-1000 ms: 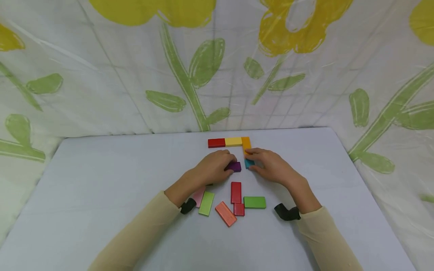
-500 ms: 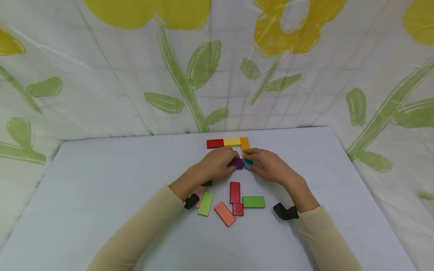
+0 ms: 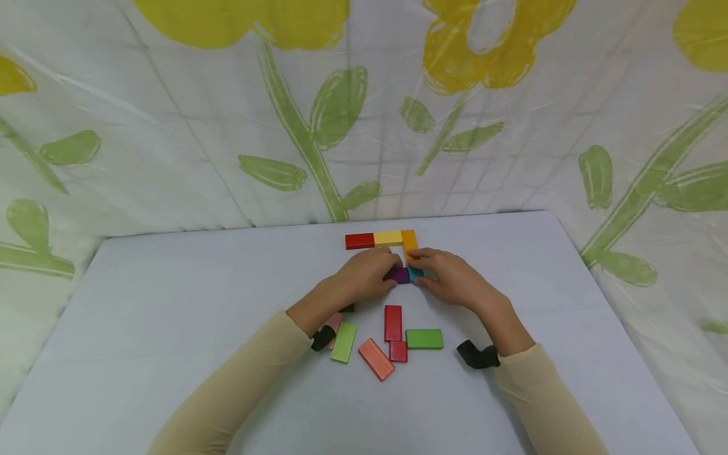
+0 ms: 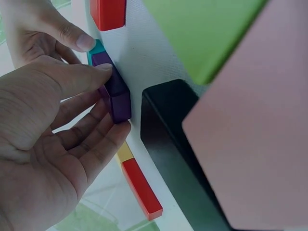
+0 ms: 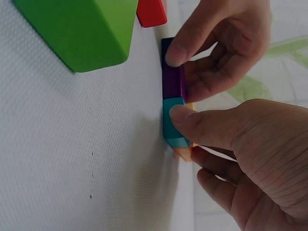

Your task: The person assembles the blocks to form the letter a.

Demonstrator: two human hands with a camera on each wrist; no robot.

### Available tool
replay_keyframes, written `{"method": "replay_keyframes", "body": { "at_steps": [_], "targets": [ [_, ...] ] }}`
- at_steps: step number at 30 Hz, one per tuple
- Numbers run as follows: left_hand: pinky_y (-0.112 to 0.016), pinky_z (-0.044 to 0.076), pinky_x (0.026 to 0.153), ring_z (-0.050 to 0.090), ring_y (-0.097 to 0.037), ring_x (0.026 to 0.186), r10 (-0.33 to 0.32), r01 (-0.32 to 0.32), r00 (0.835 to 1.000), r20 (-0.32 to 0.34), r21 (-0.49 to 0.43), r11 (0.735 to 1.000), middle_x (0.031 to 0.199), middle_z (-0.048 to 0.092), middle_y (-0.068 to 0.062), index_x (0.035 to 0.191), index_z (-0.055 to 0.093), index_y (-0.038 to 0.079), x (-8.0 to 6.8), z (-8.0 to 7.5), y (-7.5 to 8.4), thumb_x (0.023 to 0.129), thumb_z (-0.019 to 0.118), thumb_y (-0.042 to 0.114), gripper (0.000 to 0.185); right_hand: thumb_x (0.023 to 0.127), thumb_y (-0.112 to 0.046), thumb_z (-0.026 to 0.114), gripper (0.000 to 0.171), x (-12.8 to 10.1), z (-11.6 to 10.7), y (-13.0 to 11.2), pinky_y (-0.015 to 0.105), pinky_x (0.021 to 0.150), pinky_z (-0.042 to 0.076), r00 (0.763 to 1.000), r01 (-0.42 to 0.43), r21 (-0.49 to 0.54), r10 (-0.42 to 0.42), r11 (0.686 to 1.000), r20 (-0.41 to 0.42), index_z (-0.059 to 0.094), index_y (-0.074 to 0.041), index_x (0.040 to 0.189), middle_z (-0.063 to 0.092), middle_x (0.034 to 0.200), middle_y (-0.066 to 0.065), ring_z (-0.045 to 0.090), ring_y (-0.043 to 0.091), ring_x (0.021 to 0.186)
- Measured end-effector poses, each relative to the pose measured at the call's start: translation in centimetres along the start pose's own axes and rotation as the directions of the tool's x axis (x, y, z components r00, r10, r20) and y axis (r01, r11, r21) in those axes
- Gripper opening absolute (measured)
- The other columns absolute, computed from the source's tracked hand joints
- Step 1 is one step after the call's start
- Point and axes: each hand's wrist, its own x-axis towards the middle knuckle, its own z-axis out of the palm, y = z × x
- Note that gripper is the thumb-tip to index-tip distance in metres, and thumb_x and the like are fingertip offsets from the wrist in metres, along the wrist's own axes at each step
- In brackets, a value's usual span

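My left hand (image 3: pixel 366 275) pinches a purple block (image 4: pixel 115 91) between thumb and fingers. The purple block's end meets a teal block (image 5: pixel 174 118) in the right wrist view. With its thumb on the teal block's near face and its fingers behind, my right hand (image 3: pixel 455 278) holds that piece in place. An orange block (image 3: pixel 409 239) runs back from the teal one, partly covered by the right fingertips. From its far end a yellow block (image 3: pixel 388 238) and a red block (image 3: pixel 359 241) continue leftward in a line.
Nearer the person lie a tall red block (image 3: pixel 393 323), a small red block (image 3: pixel 398 351), a green block (image 3: pixel 424 339), a coral block (image 3: pixel 376 359) and a light green block (image 3: pixel 344 342). A pink block (image 4: pixel 260 120) and a black block (image 4: pixel 168 130) are partly under the left wrist.
The left hand has slid the purple block right and slightly away, closing the gap to the teal block. The right hand has stayed on the teal block. The view has shifted slightly.
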Motion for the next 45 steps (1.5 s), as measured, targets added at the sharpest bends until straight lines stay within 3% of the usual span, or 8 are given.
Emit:
{"method": "replay_keyframes", "body": {
  "at_steps": [15, 28, 36, 40, 45],
  "targets": [
    [-0.029, 0.056, 0.093, 0.062, -0.016, 0.099, -0.010, 0.011, 1.000, -0.018, 0.024, 1.000, 0.117, 0.070, -0.005, 0.126, 0.068, 0.009, 0.0, 0.3, 0.2, 0.095, 0.071, 0.025, 0.035, 0.092, -0.016, 0.073, 0.047, -0.1, 0.1, -0.1, 0.052, 0.113, 0.046, 1.000, 0.010, -0.008, -0.010, 1.000, -0.011, 0.063, -0.005, 0.136, 0.057, 0.148, 0.012, 0.053, 0.035, 0.139],
    [-0.028, 0.055, 0.090, 0.060, -0.015, 0.096, -0.028, 0.028, 0.999, -0.016, 0.019, 0.999, 0.116, 0.070, -0.004, 0.126, 0.068, 0.010, 0.0, 0.5, 0.2, 0.095, 0.070, 0.025, 0.035, 0.092, -0.015, 0.074, 0.046, 0.0, 0.1, -0.2, 0.052, 0.112, 0.047, 1.000, 0.009, -0.017, -0.009, 1.000, -0.013, 0.064, -0.004, 0.135, 0.058, 0.147, 0.013, 0.054, 0.035, 0.138],
    [-0.033, 0.054, 0.103, 0.060, -0.018, 0.114, -0.047, 0.047, 0.999, -0.005, 0.010, 0.999, 0.132, 0.064, -0.006, 0.140, 0.059, 0.011, -1.3, -0.2, 0.0, 0.095, 0.069, 0.034, 0.052, 0.092, -0.015, 0.074, 0.046, 0.0, 0.1, -0.3, 0.053, 0.112, 0.047, 1.000, 0.020, -0.023, -0.021, 1.000, -0.019, 0.064, -0.005, 0.135, 0.059, 0.147, 0.013, 0.054, 0.036, 0.138],
    [-0.036, 0.053, 0.106, 0.060, -0.018, 0.122, -0.062, 0.062, 0.998, -0.035, 0.011, 0.998, 0.134, 0.064, -0.005, 0.139, 0.060, 0.011, -2.1, -0.8, -0.2, 0.095, 0.069, 0.034, 0.050, 0.092, -0.017, 0.074, 0.046, 0.0, 0.0, -0.3, 0.053, 0.112, 0.046, 1.000, 0.017, -0.030, -0.017, 0.999, -0.019, 0.064, -0.006, 0.136, 0.058, 0.147, 0.012, 0.054, 0.035, 0.138],
    [-0.038, 0.054, 0.105, 0.060, -0.019, 0.124, -0.093, 0.094, 0.995, -0.027, 0.013, 0.996, 0.134, 0.064, -0.004, 0.136, 0.063, 0.013, -3.4, -0.9, -0.9, 0.096, 0.067, 0.035, 0.045, 0.092, -0.017, 0.074, 0.046, 0.0, 0.1, -0.3, 0.053, 0.112, 0.046, 1.000, 0.004, -0.031, -0.004, 0.999, -0.013, 0.064, -0.006, 0.136, 0.058, 0.147, 0.012, 0.053, 0.035, 0.138]
  ]
}}
